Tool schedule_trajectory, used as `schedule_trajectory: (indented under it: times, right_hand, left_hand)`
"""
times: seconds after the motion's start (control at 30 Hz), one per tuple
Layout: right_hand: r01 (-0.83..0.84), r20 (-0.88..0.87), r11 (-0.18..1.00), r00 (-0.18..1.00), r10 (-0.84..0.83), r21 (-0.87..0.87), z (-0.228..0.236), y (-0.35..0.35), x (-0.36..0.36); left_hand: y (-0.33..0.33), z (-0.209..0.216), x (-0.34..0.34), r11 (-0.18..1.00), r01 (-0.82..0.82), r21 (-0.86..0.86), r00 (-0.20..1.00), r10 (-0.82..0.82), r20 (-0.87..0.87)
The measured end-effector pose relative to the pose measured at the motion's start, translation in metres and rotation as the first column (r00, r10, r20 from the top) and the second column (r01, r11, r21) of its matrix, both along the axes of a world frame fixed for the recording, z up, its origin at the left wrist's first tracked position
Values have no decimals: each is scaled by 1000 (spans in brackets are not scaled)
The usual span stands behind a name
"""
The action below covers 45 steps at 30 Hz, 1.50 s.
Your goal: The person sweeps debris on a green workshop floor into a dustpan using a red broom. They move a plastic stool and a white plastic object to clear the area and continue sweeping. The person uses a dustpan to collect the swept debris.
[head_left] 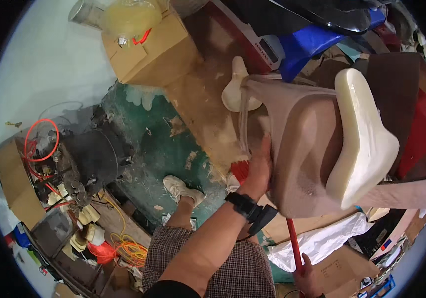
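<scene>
My left hand grips the near-left edge of a brown, moulded, chair-like seat; some of its fingers are hidden there. A black watch-like band is on that wrist. A cream foam piece shaped like a saddle stands on the seat's right side. At the lower right, my right hand is closed round a thin red stick, whose upper end goes out of sight under the seat. Red bristles show beside my left hand; whether they join the stick is hidden.
Another cream foam piece lies beyond the seat on brown board. A cardboard box stands at the far left against the white wall. A black drum, tangled orange cord and foam scraps crowd the left. White sheeting lies at the right.
</scene>
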State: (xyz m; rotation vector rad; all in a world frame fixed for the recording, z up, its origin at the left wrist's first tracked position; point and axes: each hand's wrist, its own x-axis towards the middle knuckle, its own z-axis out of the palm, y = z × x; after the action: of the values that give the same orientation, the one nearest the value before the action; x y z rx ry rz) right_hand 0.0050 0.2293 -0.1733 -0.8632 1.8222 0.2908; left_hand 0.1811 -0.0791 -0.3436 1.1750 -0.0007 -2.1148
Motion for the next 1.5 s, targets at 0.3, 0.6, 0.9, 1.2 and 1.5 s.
schedule_trajectory:
  times: [0.3, 0.6, 0.9, 1.2, 1.5]
  right_hand:
    - [-132, -12, 980, 991, 132, -147, -1, 6, 15]
    - [189, 137, 982, 973, -188, 7, -4, -15, 33]
    - [262, 561, 962, 786, -262, 82, 28, -70, 87]
    - [-202, 498, 979, 846, 192, -34, -25, -135, 157]
    - [-455, 193, 886, 881, 433, 87, -56, -153, 139]
  left_hand:
    - [-28, -11, 6, 987, 125, 102, 992, -125, 3]
    - [-106, -55, -39, 795, 585, -163, 763, -471, 443]
    - [-89, -64, -4, 729, 589, -348, 716, -271, 644]
    - [80, 7, 259, 897, -432, -94, 710, 403, 577]
    - [463, 59, 379, 725, -601, 337, 637, 180, 749]
